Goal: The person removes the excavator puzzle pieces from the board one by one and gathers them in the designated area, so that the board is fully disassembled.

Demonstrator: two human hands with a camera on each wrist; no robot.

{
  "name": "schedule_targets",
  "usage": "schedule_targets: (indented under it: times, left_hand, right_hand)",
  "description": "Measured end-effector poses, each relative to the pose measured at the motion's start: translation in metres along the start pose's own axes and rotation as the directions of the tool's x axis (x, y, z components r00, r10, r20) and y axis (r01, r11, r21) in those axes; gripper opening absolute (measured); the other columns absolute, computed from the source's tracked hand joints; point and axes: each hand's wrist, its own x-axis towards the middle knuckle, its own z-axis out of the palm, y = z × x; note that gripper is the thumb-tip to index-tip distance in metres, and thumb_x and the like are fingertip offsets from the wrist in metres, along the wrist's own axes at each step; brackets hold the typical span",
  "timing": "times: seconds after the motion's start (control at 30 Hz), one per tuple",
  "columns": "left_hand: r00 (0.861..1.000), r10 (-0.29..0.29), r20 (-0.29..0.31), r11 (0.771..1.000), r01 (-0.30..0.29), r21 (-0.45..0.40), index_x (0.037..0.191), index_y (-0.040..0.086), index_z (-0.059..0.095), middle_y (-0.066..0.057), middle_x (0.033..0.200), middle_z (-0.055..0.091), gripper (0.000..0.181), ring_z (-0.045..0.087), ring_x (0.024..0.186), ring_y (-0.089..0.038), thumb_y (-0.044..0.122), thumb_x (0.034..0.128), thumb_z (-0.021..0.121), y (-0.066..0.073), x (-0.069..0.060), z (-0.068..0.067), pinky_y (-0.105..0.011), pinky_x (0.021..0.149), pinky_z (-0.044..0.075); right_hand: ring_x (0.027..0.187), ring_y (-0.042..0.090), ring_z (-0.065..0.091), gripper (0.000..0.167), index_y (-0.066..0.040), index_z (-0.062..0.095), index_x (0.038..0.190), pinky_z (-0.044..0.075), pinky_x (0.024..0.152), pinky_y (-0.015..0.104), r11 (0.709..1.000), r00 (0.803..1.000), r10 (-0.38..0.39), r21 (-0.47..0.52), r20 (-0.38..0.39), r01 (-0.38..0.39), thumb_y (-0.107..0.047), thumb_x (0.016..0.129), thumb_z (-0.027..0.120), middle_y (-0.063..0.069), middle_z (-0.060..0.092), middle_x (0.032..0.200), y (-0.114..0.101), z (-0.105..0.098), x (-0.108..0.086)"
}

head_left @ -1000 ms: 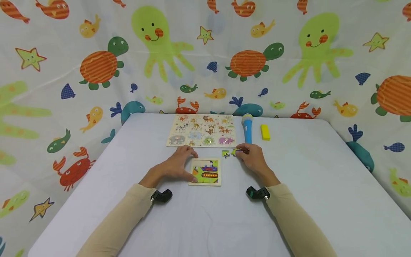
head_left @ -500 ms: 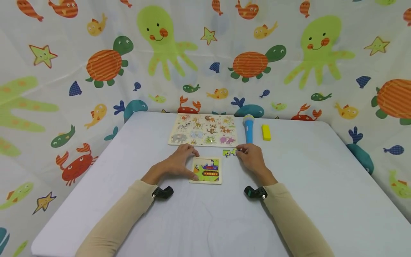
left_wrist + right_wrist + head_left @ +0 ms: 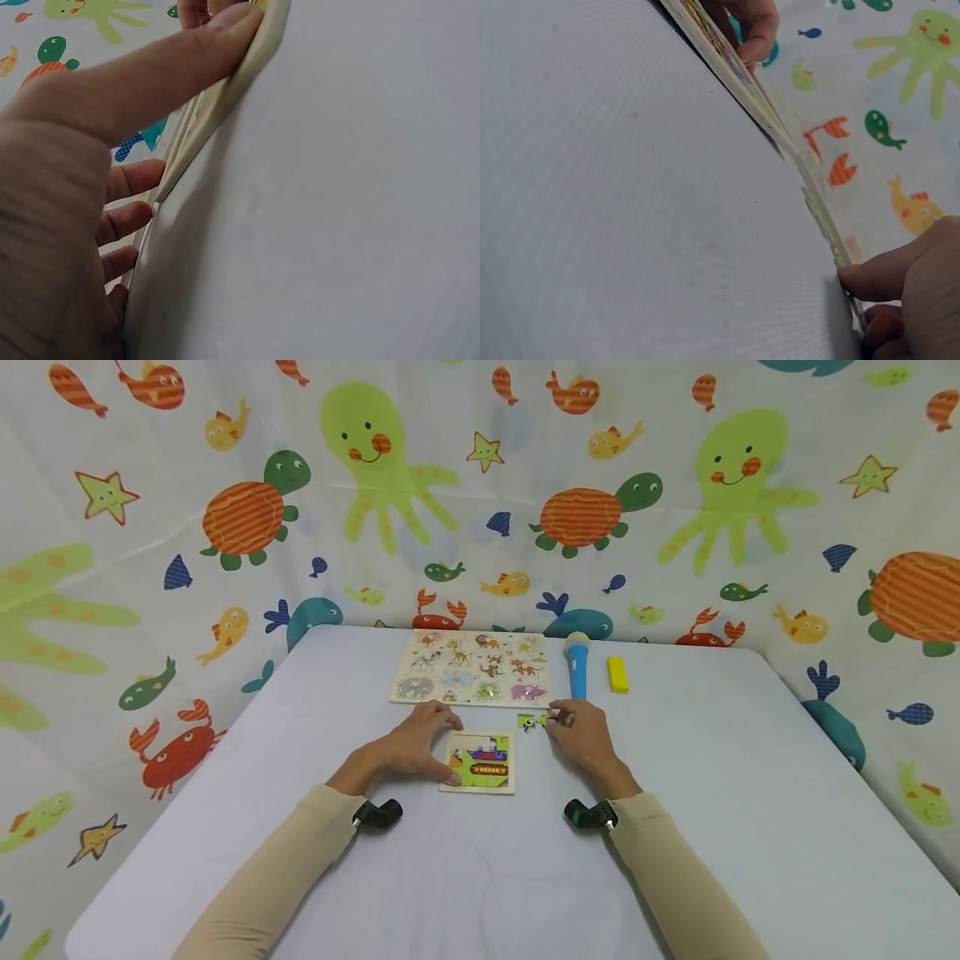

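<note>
A small wooden jigsaw board with a bulldozer picture lies in front of me; its upper part shows bare wood. My left hand holds it at the left side, thumb on the near left corner and fingers by the far edge. In the left wrist view, the thumb lies across the board's rim. To the right of the board, my right hand pinches a green jigsaw piece at the table surface, partly hidden by the fingertips. Another green piece lies just left of it.
Behind the hands lies a larger wooden animal puzzle. A blue toy microphone stands right of it, its lower end near my right hand. Further right is a yellow block. A patterned cloth hangs behind the white table.
My right hand has shifted slightly left and its fingers have closed in around the green piece. The left hand stays on the board. The head view has tilted a little.
</note>
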Motion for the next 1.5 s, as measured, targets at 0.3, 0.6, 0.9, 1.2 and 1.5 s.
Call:
schedule_targets:
  times: [0.3,0.6,0.9,1.2,1.5]
  left_hand:
    - [1.0,0.003,-0.001,1.0,-0.003,-0.008,0.129,0.02,0.056,-0.007,0.14,0.042,0.082,0.03,0.141,-0.033,0.057,0.0647,0.09,0.001,0.002,0.0,-0.057,0.118,0.03]
    - [1.0,-0.017,0.016,1.0,0.017,-0.016,0.129,0.02,0.056,-0.006,0.14,0.041,0.081,0.029,0.142,-0.032,0.056,0.0646,0.09,0.001,0.0,-0.002,-0.057,0.119,0.027]
    - [1.0,-0.01,0.019,1.0,0.011,-0.02,0.13,0.02,0.056,-0.005,0.139,0.041,0.083,0.029,0.142,-0.032,0.056,0.064,0.09,0.001,0.001,-0.002,-0.057,0.119,0.027]
    - [0.999,-0.035,0.033,0.999,0.036,-0.028,0.129,0.022,0.055,-0.005,0.14,0.039,0.081,0.027,0.143,-0.031,0.055,0.0642,0.091,0.002,0.002,-0.001,-0.055,0.12,0.026]
    - [0.998,-0.053,0.026,0.998,0.053,-0.034,0.128,0.024,0.056,-0.004,0.137,0.038,0.08,0.027,0.142,-0.03,0.054,0.0635,0.092,0.003,0.003,-0.002,-0.055,0.12,0.026]
  right_hand:
    - [0.081,0.023,0.053,0.034,-0.003,0.07,0.123,0.043,0.071,0.032,1.0,1.0,0.003,-0.006,0.015,-0.003,-0.014,0.091,0.074,0.011,0.065,0.1,0.002,-0.001,0.001]
    - [0.081,0.023,0.053,0.035,-0.003,0.068,0.124,0.043,0.071,0.032,1.0,1.0,0.017,0.018,0.009,-0.017,-0.014,0.091,0.074,0.011,0.065,0.102,0.0,0.001,-0.001]
    - [0.083,0.024,0.052,0.038,-0.005,0.066,0.127,0.044,0.072,0.033,0.997,0.999,0.033,0.062,0.006,-0.034,-0.016,0.092,0.073,0.011,0.063,0.108,0.001,0.0,-0.001]
    - [0.087,0.026,0.051,0.038,-0.007,0.063,0.129,0.045,0.074,0.033,0.99,0.997,0.076,0.115,0.028,-0.079,-0.017,0.093,0.072,0.012,0.061,0.117,-0.007,-0.006,-0.002]
    - [0.079,0.023,0.053,0.029,-0.006,0.066,0.118,0.047,0.07,0.031,0.985,0.998,-0.036,0.17,0.043,0.028,-0.016,0.092,0.074,0.011,0.063,0.113,-0.035,-0.003,0.001]
